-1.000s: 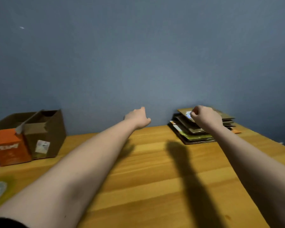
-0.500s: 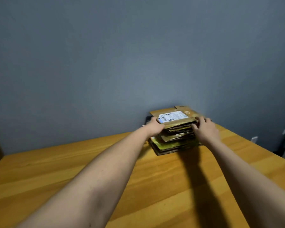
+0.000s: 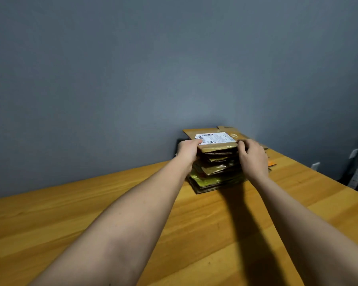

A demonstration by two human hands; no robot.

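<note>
- While both your arms stretched out over the wooden table (image 3: 91, 213), your hands met at the stack of flattened cartons (image 3: 215, 176), which sat at the table's far edge, right against the grey-blue wall (image 3: 132, 79).
- Your left hand (image 3: 187, 150) gripped the left edge of the top carton (image 3: 217, 149), with the thumb over the top beside the white shipping label (image 3: 215, 138) and the other fingers hidden beneath.
- Your right hand (image 3: 252, 157) had its fingers curled onto that carton's right edge, knuckles toward you.
- The top carton sat label-up on the pile, held between your two hands.
- Lower down, a yellow-green sheet (image 3: 207, 181) poked out at the stack's front.
- Off right, a white wall socket (image 3: 315, 166) showed beyond the table.
</note>
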